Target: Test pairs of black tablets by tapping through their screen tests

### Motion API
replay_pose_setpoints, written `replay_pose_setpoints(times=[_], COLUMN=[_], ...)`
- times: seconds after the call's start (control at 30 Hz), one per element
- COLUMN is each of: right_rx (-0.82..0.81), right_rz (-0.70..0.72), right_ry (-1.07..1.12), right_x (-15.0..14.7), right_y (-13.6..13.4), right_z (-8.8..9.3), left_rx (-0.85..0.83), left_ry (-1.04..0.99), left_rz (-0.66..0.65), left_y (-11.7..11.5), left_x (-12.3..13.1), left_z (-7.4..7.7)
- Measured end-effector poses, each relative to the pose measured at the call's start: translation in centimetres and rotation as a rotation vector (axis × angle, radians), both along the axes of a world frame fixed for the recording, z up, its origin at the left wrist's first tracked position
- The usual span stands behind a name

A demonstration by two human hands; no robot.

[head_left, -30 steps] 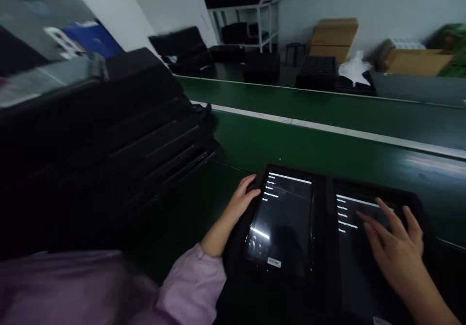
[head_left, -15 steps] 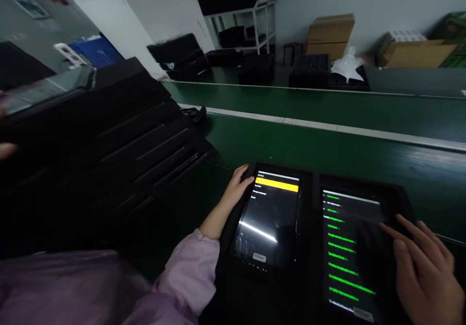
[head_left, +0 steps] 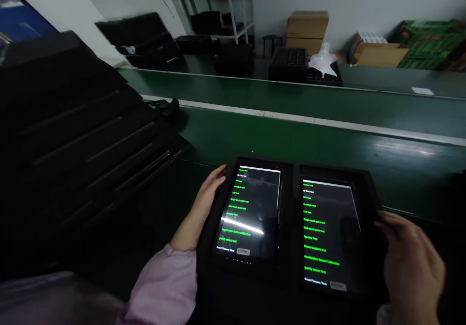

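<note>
- Left grip: released, fingers lying against the left edge of the black-cased left tablet.
- Right grip: at the right tablet's right edge; grasp state cannot be determined.
- Both tablets: side by side between the grips, showing green test lists, on the green table.
- Left of the left grip: stacked black cases.

Blk cases stacked by green conveyor; beyond: white rack, cardboard boxes, plastic bag, blk tray.

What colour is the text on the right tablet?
The right tablet's menu text is bright green on dark, best seen in the head view.
</note>
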State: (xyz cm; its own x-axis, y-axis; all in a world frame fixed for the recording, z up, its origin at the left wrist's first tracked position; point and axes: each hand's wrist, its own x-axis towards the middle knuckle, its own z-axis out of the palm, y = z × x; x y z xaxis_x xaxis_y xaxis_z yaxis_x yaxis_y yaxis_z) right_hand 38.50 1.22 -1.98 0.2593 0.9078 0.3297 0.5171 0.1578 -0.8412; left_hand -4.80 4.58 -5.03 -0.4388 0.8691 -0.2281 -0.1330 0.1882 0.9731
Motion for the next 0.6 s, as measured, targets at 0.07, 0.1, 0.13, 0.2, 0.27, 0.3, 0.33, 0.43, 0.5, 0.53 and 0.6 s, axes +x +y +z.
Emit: replay_pose_setpoints(times=[0.07,0.1,0.13,0.2,0.27,0.3,0.33,0.43,0.5,0.53,0.6], right_rx=[0.047,0.089,0.130,0.188,0.189,0.187,0.188,0.201,0.213,0.212,0.203], right_rz=[0.069,0.121,0.182,0.280,0.314,0.309,0.296,0.264,0.262,0.255,0.232], right_ry=[-0.134,-0.253,-0.381,-0.584,-0.679,-0.699,-0.705,-0.677,-0.649,-0.635,-0.612], right_x=[-0.9,-1.4,-1.8,-2.4,-2.6,-2.7,-2.7,-2.6,-2.4,-2.3,-2.0], right_y=[0.4,0.6,0.8,1.1,1.2,1.2,1.2,1.2,1.2,1.2,1.2], right_z=[-0.4,-0.5,-0.7,-1.1,-1.5,-1.8,-2.0,-2.2,-2.2,-2.1,-2.0], left_rx=[-0.004,-0.007,-0.011,-0.018,-0.024,-0.026,-0.028,-0.028,-0.024,-0.023,-0.024], left_ry=[0.007,0.011,0.015,0.025,0.039,0.047,0.057,0.095,0.124,0.138,0.165], left_rz=[-0.012,-0.017,-0.023,-0.037,-0.056,-0.067,-0.079,-0.115,-0.131,-0.136,-0.140], left_y=[-0.1,-0.2,-0.3,-0.5,-0.8,-0.9,-0.9,-0.9,-0.8,-0.7,-0.5], left_x=[0.1,0.2,0.3,0.4,0.4,0.4,0.4,0.3,0.3,0.2,0.2], left_z=[0.0,-0.1,-0.2,-0.3,-0.2,-0.1,0.0,0.2,0.0,-0.2,-0.5])
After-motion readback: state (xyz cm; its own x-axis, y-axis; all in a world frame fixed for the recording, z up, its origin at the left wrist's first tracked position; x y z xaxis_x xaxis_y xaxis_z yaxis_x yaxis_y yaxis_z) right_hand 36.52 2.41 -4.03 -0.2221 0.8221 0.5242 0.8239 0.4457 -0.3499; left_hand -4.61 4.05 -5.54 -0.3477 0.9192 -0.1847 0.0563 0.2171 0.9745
